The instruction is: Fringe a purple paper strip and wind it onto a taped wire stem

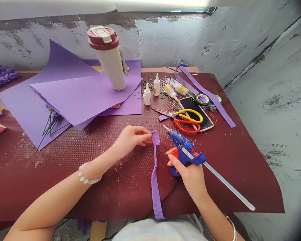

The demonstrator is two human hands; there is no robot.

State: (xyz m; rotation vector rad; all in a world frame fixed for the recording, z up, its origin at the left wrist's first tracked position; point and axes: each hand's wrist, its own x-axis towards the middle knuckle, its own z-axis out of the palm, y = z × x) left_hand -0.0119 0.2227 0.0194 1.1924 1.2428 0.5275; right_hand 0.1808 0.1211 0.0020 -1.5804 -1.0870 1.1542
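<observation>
Between thumb and fingers, my left hand (136, 135) pinches the upper end of a fringed purple paper strip (156, 189). The strip hangs and trails down to the table's front edge. A short dark tip, perhaps a wire, shows at the pinch. My right hand (190, 172) is wrapped round the handle of a blue hot glue gun (184, 147), fingers at its orange trigger. Its nozzle points up and left, close to the strip's top but apart from it. A long clear glue stick (229, 185) sticks out of the gun's back.
Behind the hands lie scissors (182, 117), a phone (198, 113), small glue bottles (147, 95), green tape rolls (202, 99) and thin wires. A tumbler (111, 63) stands on purple paper sheets (85, 97). A dark cord runs down from the gun past the table's front edge.
</observation>
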